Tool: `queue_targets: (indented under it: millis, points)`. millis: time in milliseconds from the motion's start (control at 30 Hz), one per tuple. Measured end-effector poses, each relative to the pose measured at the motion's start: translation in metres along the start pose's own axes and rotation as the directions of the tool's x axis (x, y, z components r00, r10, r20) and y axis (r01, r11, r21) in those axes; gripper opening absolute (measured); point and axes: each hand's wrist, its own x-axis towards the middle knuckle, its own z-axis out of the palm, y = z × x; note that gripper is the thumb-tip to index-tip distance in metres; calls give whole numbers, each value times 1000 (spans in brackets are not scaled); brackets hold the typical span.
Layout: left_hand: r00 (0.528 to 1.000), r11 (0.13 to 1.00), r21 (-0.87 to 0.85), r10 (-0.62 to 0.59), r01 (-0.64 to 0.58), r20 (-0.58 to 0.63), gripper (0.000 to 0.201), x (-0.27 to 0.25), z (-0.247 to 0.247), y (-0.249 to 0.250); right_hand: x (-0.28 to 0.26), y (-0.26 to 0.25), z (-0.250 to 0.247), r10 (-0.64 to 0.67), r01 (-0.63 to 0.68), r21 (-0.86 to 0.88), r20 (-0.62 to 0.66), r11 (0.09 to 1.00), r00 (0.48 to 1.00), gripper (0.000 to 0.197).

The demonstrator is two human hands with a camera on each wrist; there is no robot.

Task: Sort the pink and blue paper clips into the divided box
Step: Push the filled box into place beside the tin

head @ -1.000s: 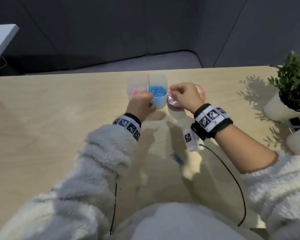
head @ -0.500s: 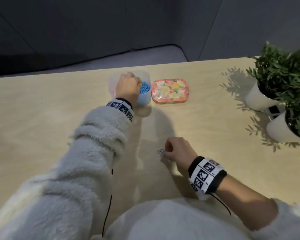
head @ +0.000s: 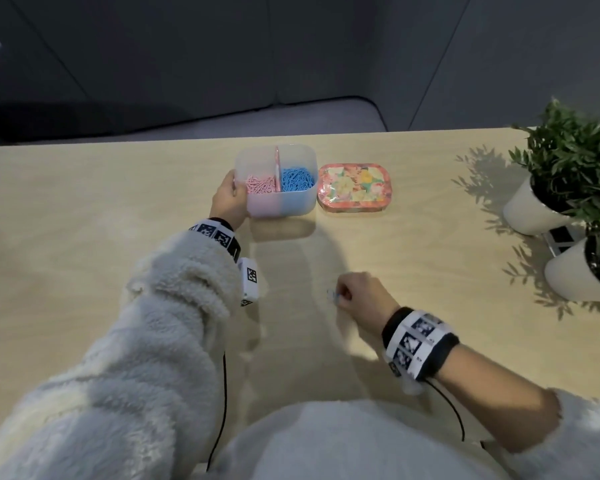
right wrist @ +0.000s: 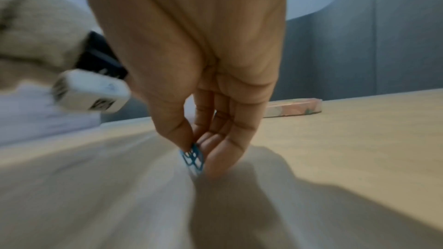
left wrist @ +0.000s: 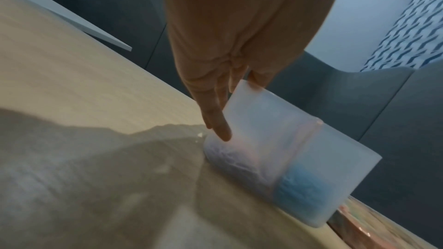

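The blue paper clip (right wrist: pixel 193 157) lies low at the near middle of the table (head: pixel 84 209), pinched between thumb and fingertips of the right hand (head: pixel 359 294); whether one clip or two overlapping clips sit in the pinch cannot be told from the blurred wrist view. To do this step well, keep the pinch firm on the wire loops, lift clear of the surface, carry the clip to the far side, and release it only when it is directly above the right compartment of the divided box (head: pixel 305 202), where the blue clips (head: pixel 297 180) lie. Do not release near the centre divider (head: pixel 277 168), as a clip could drop among the pink clips (head: pixel 260 184) in the left compartment. The left hand (head: pixel 227 200) holds the left wall of the box, fingers straight down the outside and thumb at the rim; this should steady the box for the drop. Count: one box with two compartments, one pink heap, one blue heap (individual clips too many to count), no other loose clips visible on the table. Just right of the box lies one flowered tin (head: pixel 354 188); at the far right stand two potted plants (head: pixel 568 161).
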Motion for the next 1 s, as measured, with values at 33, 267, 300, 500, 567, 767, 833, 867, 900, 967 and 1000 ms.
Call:
queue_targets:
  millis: [33,267,300,500,567,767,833,867,900,967,1000]
  points:
    - [1000,1000,-8,-3,3,1,33,-5,0,1,7,-2,-11,-16,17,33,-49,999,999,19]
    - [1000,999,48,10,-10,-4,33,-34,1,-2,86,-60,-93,-123,168,92,-367,982,922,13]
    - [1000,999,46,23,-23,-11,34,-38,1,-3,93,-66,-97,-119,166,94,-378,982,918,16]
    - [995,995,38,92,-93,23,36,-49,-3,-4,106,-38,-102,72,-15,117,-501,993,862,26]
    - [993,993,31,117,-117,7,37,-51,-2,-3,107,-11,-100,208,-189,89,-491,978,846,32]
    - [987,987,-45,155,-157,-35,37,-59,4,-5,112,34,-84,504,-472,181,-369,863,781,66]
    - [988,988,-31,147,-148,-54,48,-58,6,-10,117,37,-80,552,-496,243,-336,834,763,72]
    - [989,991,-25,133,-135,-60,55,-57,7,-13,118,37,-79,569,-502,275,-310,820,761,73]
    - [991,992,-19,121,-122,-61,59,-56,8,-16,121,37,-78,584,-507,303,-283,807,760,74]
    - [992,993,-16,117,-118,-53,64,-57,9,-18,122,38,-77,618,-515,372,-253,772,744,75]
    - [991,993,-16,118,-119,-56,65,-57,9,-19,122,38,-77,633,-502,427,-256,752,730,76]
